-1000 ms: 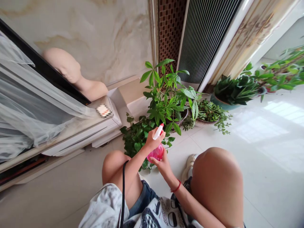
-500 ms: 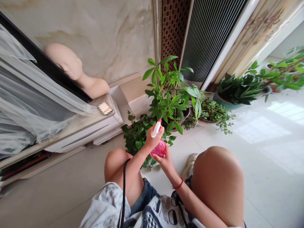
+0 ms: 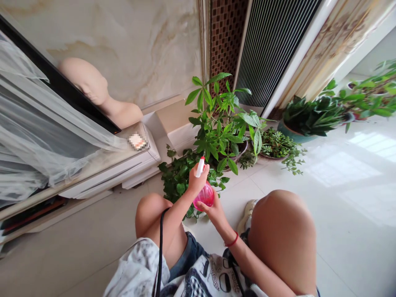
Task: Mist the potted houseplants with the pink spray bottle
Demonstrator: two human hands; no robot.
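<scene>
A pink spray bottle (image 3: 204, 195) with a white and red trigger head is held between my two hands, over the near plants. My left hand (image 3: 197, 179) is closed round its neck just beneath the trigger head. From the right, my right hand (image 3: 214, 207) cups the round lower body, its thumb across the near side. The red nozzle tip points away from me, close to a leafy green plant (image 3: 182, 175) low on the floor. Just beyond rises a taller potted plant (image 3: 224, 123) with long pointed leaves. No spray can be made out.
Right of the tall plant stand a low trailing plant (image 3: 275, 144) and a dark-leaved plant in a teal pot (image 3: 292, 131). At left, a white cabinet (image 3: 108, 173) carries a mannequin head (image 3: 85, 80) and a sheer curtain (image 3: 55, 123). A tall ribbed panel (image 3: 275, 49) stands behind.
The spray bottle and both hands have shifted slightly left and towards me. Both hands keep their hold; the plants have not visibly moved.
</scene>
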